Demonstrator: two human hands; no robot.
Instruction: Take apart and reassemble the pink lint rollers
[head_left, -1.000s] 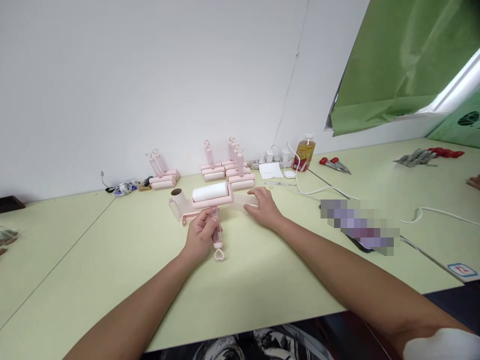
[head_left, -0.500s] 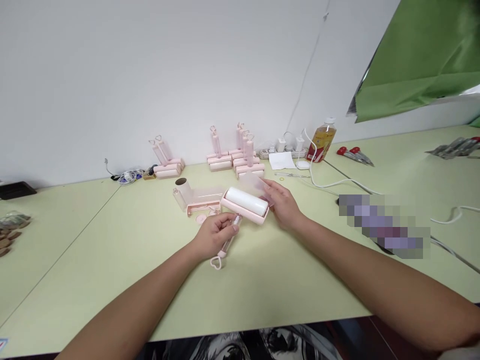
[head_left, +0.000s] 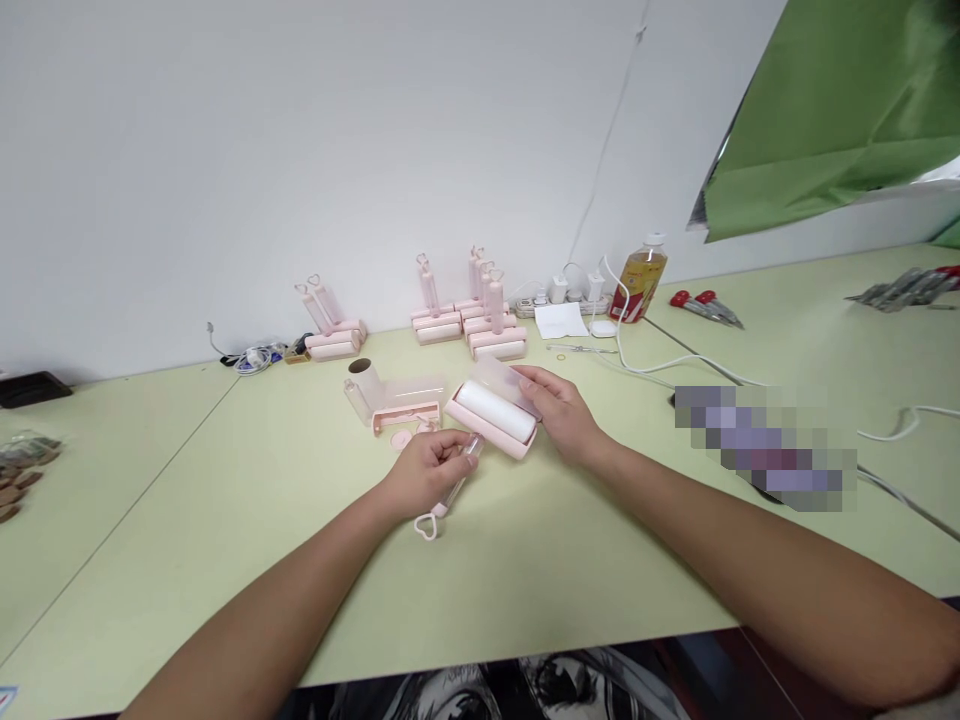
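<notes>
A pink lint roller [head_left: 496,411] with a white sticky roll is between my hands. My left hand [head_left: 427,473] is closed round its clear handle, whose heart-shaped loop [head_left: 427,527] sticks out toward me. My right hand [head_left: 559,408] pinches the translucent cover [head_left: 504,377] along the roller's far side. Whether the cover sits fully in the pink frame I cannot tell. Just left of the roller lie loose parts: a pink frame piece [head_left: 406,417], a clear handle [head_left: 357,402], a cardboard core [head_left: 364,378] and small pink discs [head_left: 401,440].
Several lint rollers [head_left: 499,343] stand along the wall with handles up. Farther right are a power strip with white cables, a drink bottle [head_left: 640,280] and red-handled tools [head_left: 706,307]. A blurred-out object [head_left: 761,450] lies right of my forearm. Brown pieces [head_left: 15,485] lie far left.
The roller's head has turned to show more of its white roll, and the cover now lies along its far edge. My right hand has shifted slightly left; my left hand keeps its grip.
</notes>
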